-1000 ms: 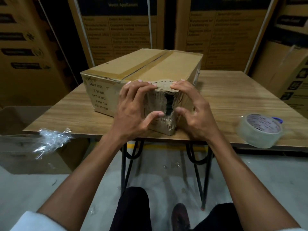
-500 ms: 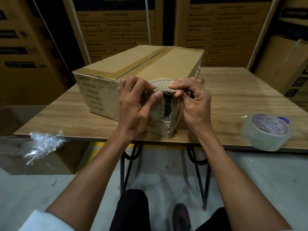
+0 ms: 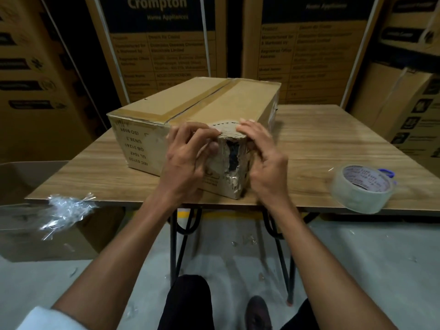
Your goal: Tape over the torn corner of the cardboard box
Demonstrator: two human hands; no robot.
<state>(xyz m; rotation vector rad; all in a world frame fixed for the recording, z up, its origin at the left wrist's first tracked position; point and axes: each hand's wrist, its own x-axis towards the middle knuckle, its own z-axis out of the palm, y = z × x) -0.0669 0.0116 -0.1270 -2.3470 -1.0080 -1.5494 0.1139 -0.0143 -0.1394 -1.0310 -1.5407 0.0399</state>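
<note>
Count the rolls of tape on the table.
1. The roll of clear tape lies at the table's near right edge, right of the cardboard box. More could hide behind the box.

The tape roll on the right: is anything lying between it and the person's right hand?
Nothing visible. The tape roll sits at the table's near right edge, and only bare tabletop lies between it and the right hand, which rests on the cardboard box beside the torn corner.

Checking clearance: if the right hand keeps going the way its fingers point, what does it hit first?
The right hand points forward-left, so its fingers meet the cardboard box first, at the torn corner. They look already touching or nearly so; depth is unclear.
</note>
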